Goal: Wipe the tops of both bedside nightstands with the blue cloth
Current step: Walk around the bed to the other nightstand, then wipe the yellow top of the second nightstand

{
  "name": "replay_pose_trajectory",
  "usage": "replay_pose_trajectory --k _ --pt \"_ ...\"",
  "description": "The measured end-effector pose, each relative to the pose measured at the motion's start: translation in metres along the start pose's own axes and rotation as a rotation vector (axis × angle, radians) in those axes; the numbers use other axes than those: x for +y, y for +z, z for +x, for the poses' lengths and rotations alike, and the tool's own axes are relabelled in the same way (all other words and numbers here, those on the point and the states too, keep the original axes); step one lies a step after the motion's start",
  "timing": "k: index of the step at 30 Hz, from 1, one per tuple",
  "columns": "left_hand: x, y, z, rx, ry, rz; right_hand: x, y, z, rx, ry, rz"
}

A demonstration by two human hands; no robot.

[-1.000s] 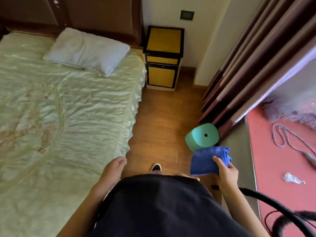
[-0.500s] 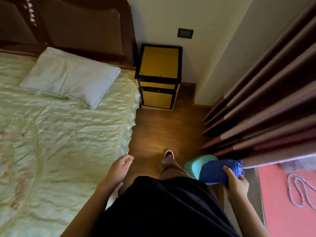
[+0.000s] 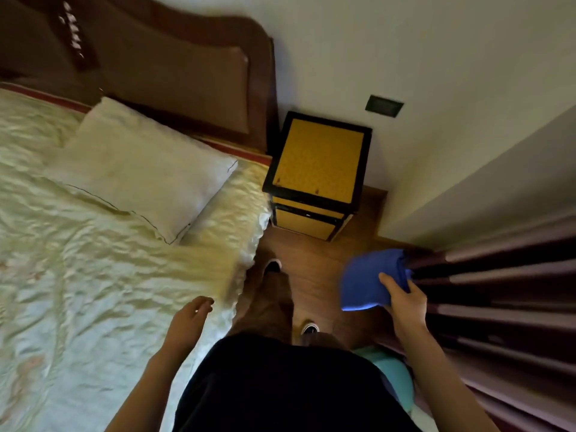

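Note:
A yellow nightstand (image 3: 318,160) with a black frame stands against the wall, between the bed's headboard and the corner. Its top is bare. My right hand (image 3: 405,299) grips a folded blue cloth (image 3: 367,280) in the air above the wooden floor, to the right of and nearer than the nightstand. My left hand (image 3: 190,318) hangs empty with loosely curled fingers over the bed's edge. Only one nightstand is in view.
The bed (image 3: 93,260) with a shiny pale cover and a white pillow (image 3: 140,169) fills the left. Dark pleated curtains (image 3: 505,294) line the right. A narrow strip of wooden floor (image 3: 314,263) runs between them. A green stool (image 3: 396,375) sits beside my right leg.
I have walked forward along the bed; the nightstand is now much closer. The green stool has slid back beside me. My right hand still carries the cloth.

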State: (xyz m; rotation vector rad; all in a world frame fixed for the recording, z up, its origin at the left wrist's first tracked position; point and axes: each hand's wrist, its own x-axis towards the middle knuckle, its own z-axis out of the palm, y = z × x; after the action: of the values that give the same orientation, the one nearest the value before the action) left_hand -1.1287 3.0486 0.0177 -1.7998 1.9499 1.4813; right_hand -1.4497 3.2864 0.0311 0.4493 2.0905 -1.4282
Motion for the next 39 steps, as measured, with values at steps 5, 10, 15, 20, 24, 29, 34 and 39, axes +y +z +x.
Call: replay_pose_trajectory --k 5,10,15,20,24,29,34,39 --pt "0.064 -0.014 0.095 -0.092 0.081 0.119 -0.035 0.049 0.047 0.078 0.044 0.023" --pt "0.147 -0.029 0.193 -0.17 0.196 0.194 -0.078 0.103 0.088 0.189 0.078 0.014" --pt "0.21 -0.021 0.288 -0.181 0.243 0.138 -0.118 0.17 0.137 0.115 0.026 0.113" --pt "0.243 0.027 0.376 -0.155 0.236 0.14 -0.14 0.241 0.199 -0.018 -0.045 0.152" --pt "0.238 0.082 0.44 -0.123 0.245 0.096 -0.133 0.285 0.254 -0.11 0.023 0.35" --pt "0.218 0.142 0.488 -0.083 0.244 0.044 -0.066 0.304 0.302 -0.032 0.03 0.12" --pt "0.199 0.159 0.499 -0.006 0.291 0.081 -0.034 0.285 0.307 0.034 -0.117 -0.281" --pt "0.204 0.158 0.496 -0.038 0.246 0.054 -0.047 0.287 0.321 0.036 -0.754 -1.007"
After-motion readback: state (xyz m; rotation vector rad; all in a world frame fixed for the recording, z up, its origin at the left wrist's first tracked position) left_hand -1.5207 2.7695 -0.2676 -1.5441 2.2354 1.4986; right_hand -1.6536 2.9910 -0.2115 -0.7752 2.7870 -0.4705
